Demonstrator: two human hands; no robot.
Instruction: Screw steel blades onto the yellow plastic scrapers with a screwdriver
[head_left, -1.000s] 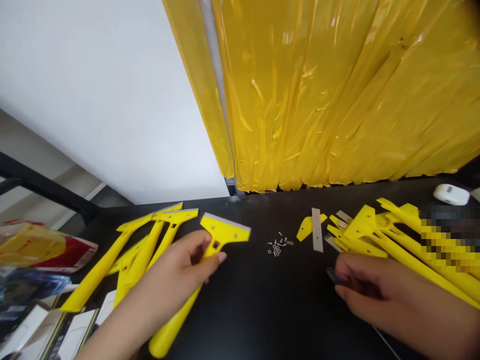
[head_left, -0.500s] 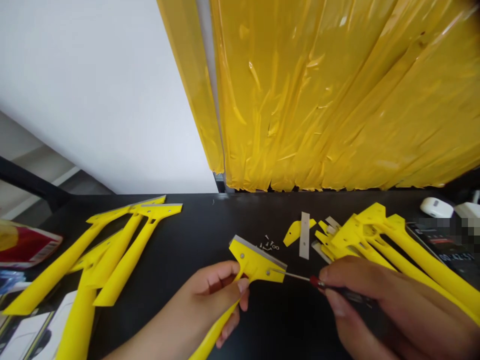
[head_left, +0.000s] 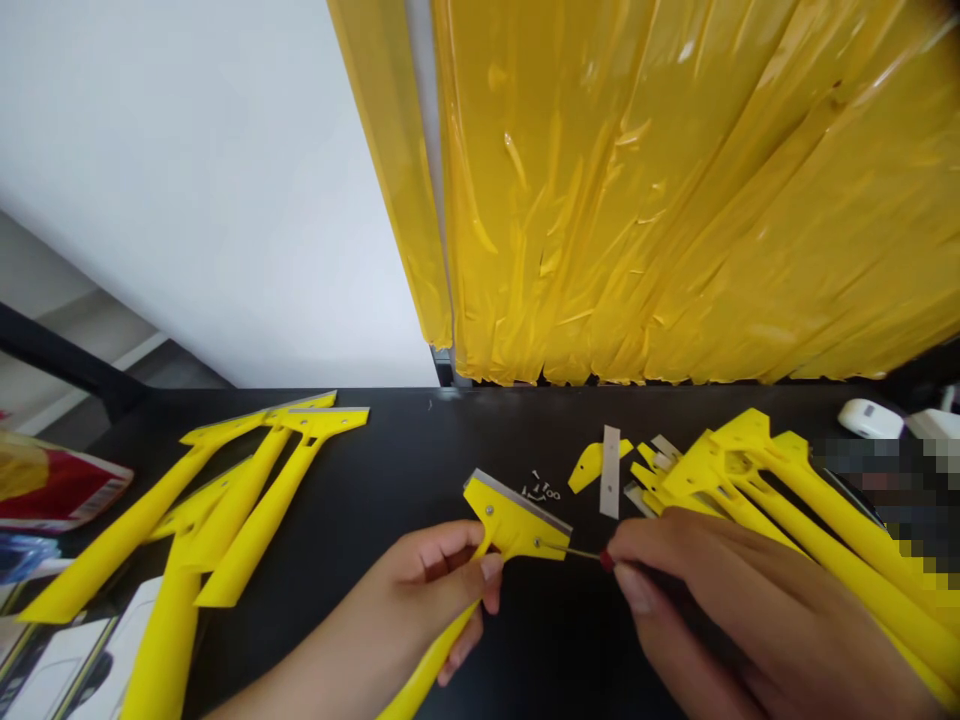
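Over the black surface [head_left: 420, 450], a yellow scraper [head_left: 514, 520] runs off the view's bottom edge; the screwdriver [head_left: 574, 552] is mostly hidden (only shaft and red collar [head_left: 606, 562] show). The left hand [head_left: 435, 580], angled upward, has fingers pinching the scraper's neck; the right hand [head_left: 697, 590], reaching inward, pinches the screwdriver, tip at a screw [head_left: 538, 542].

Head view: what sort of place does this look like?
Probably a tabletop workspace for light hand assembly or repair, judging by the loose screws on the black table, the yellow scrapers lying at left, and the screwdriver at a screw on the held scraper.
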